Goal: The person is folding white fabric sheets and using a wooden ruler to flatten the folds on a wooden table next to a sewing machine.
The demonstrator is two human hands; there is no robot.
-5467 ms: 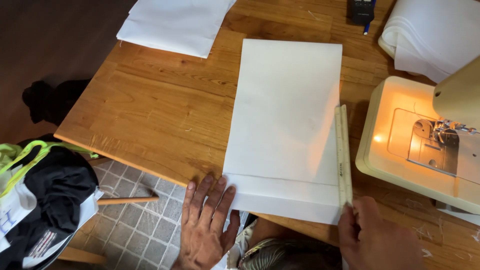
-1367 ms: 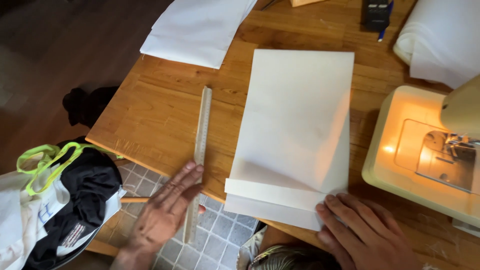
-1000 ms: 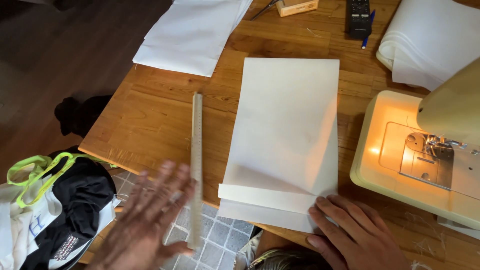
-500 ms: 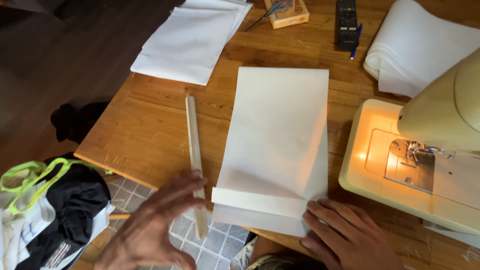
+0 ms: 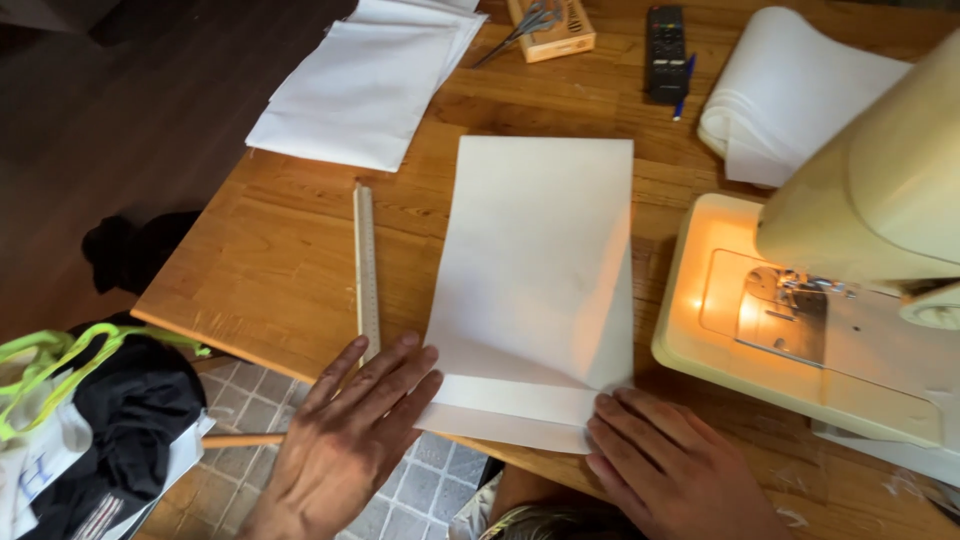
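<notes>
**Handling Notes: Folded White Fabric Panel at the Table Edge**

The white fabric panel (image 5: 540, 270) is lying flat on the wooden table (image 5: 270, 270), its long axis running away from the person. Its near end is turned up into a narrow folded hem (image 5: 515, 405) that is reaching, and slightly overhanging, the near table edge.

The left hand (image 5: 350, 440) is resting flat and fully open, fingers spread, its fingertips touching the left end of the hem and the near end of the wooden ruler (image 5: 367, 270). The right hand (image 5: 670, 465) is also lying open and flat, fingertips pressing on the right corner of the hem. Neither hand is gripping anything.

The panel is appearing light, thin and limp, yet it is keeping a crisp crease, which suggests a lightly stiffened cloth. It is likely sliding easily on the smooth wood, so flat downward pressure is suiting it better than pinching. The safest holding points are the two ends of the fold, where both layers are being trapped together.

The ruler is lying just left of the panel, parallel to it. The sewing machine (image 5: 850, 300) is standing just right of the panel, lamp lit. A stack of white fabric pieces (image 5: 360, 90) is lying at the far left.
</notes>
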